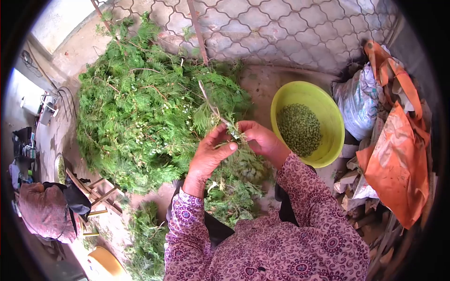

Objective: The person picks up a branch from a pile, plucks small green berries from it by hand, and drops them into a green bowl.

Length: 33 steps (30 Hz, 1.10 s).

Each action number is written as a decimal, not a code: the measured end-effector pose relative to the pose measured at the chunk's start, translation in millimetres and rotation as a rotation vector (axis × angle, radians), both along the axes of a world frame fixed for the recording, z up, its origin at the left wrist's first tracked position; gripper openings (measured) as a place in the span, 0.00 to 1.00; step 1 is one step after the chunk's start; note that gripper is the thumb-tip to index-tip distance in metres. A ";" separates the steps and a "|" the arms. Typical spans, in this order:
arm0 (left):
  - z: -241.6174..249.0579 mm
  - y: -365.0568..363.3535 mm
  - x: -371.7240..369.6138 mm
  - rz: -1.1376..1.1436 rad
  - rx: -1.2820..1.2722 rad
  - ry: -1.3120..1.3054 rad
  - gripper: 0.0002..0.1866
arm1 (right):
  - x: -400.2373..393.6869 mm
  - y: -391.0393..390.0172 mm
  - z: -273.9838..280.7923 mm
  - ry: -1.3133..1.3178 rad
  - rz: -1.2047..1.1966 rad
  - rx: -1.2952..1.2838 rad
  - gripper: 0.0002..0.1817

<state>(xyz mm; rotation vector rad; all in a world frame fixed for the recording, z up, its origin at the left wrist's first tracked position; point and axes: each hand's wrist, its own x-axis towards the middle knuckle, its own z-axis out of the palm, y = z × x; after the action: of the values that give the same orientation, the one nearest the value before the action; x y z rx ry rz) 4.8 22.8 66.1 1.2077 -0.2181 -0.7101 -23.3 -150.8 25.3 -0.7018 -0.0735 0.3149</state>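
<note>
Both hands meet over the middle of the view at one green sprig with a pale woody stem sticking up from it. My left hand has its fingers and thumb closed round the sprig's left side. From the right, my right hand pinches the same sprig, its fingertips partly hidden by leaves. A large heap of leafy green branches with small pale cones lies beyond and to the left. To the right of my right hand is a yellow-green basin holding many small green cones.
An orange cloth and a white sack are at the right, above firewood. Wire mesh runs along the back. At the left are a wooden stool, a yellow tub and a person. More branches lie nearer.
</note>
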 end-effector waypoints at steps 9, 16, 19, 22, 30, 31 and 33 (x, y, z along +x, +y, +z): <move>1.3 -0.8 0.8 -0.104 -0.189 0.241 0.31 | -7.5 19.9 -3.5 0.053 -0.010 0.080 0.18; -17.5 -8.7 -8.8 0.223 -0.241 0.173 0.14 | -1.9 19.0 -7.3 0.086 -0.044 -0.048 0.11; -39.2 -13.5 -7.4 0.297 -0.278 0.203 0.12 | -1.5 19.7 6.3 0.115 0.028 -0.246 0.09; -41.9 -16.5 -2.5 0.307 -0.328 0.285 0.09 | -0.9 7.7 7.7 0.083 0.061 -0.377 0.15; -50.3 -20.9 -1.5 0.367 -0.188 0.331 0.16 | -23.2 7.7 63.8 -0.566 -0.557 -1.286 0.22; -52.3 -22.5 -2.1 0.365 -0.182 0.334 0.16 | -25.1 14.8 65.4 -0.667 -0.577 -1.317 0.21; -53.8 -24.1 -3.3 0.333 -0.132 0.304 0.16 | -25.9 23.1 60.5 -0.827 -0.591 -1.442 0.17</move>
<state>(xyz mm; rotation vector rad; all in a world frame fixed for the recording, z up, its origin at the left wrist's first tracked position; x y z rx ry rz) 1.4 -1.3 12.3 0.9647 0.1837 -0.5682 -49.2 -127.7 85.8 -2.1933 -0.4364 -0.6158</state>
